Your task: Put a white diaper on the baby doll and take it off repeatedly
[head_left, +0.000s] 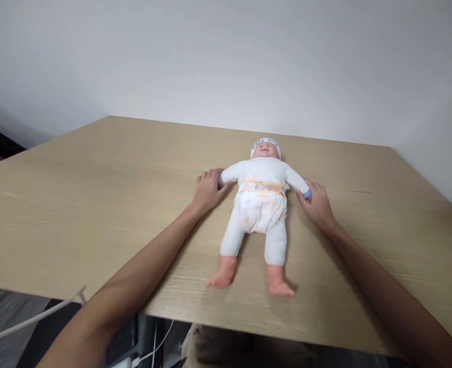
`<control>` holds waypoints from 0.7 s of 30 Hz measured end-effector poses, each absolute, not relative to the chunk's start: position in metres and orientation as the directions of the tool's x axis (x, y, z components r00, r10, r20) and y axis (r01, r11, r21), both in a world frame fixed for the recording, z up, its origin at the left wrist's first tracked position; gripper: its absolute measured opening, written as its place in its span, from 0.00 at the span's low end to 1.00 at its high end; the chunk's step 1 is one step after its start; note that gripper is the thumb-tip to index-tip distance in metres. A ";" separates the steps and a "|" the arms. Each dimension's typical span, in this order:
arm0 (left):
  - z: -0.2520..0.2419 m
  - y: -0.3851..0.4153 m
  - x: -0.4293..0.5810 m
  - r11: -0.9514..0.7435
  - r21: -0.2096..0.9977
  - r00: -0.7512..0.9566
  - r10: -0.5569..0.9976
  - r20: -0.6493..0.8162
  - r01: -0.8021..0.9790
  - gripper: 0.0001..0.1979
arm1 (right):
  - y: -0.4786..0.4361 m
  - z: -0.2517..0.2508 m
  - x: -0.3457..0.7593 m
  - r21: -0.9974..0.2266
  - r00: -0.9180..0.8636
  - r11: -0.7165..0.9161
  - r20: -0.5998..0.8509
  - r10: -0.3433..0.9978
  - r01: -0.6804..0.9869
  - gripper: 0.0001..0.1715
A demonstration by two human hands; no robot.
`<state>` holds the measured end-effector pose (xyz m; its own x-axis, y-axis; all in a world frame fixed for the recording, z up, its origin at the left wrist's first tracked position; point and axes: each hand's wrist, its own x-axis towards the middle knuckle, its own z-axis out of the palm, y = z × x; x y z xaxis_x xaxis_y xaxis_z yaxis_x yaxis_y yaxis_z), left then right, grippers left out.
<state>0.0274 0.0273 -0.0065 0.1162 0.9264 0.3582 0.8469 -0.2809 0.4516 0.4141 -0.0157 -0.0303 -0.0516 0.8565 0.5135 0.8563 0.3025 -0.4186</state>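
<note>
On a wooden surface (76, 220), a diapered doll (264, 169) lies face up, head farthest, feet nearest, lengthwise between left hand (209, 189) and right hand (317, 204); similarly near, each curls partly closed around an arm end.

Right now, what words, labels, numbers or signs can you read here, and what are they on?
"Happy": on the doll's white headband; the second word there is too blurred to read surely.
Diaper waistband: printed marks, too small and blurred to read.
</note>
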 end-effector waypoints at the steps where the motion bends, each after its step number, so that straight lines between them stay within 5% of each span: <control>1: -0.007 0.027 0.027 -0.260 0.432 0.109 0.933 0.344 0.863 0.30 | -0.017 -0.031 0.411 -0.430 -0.043 0.306 0.521 0.852 0.850 0.30; 11: 0.026 -0.016 0.061 -0.175 0.566 0.142 0.985 0.101 0.806 0.26 | -0.038 -0.025 0.367 -0.654 0.072 0.230 0.400 0.914 0.721 0.24; 16: 0.048 -0.085 0.059 -0.201 0.645 0.106 0.977 0.184 0.737 0.26 | -0.061 0.003 0.402 -0.755 -0.041 0.315 0.358 0.933 0.576 0.29; 21: 0.016 -0.224 0.032 -0.254 0.800 0.248 0.959 0.136 0.543 0.27 | -0.152 0.058 0.425 -0.780 -0.275 0.369 0.260 0.926 0.505 0.28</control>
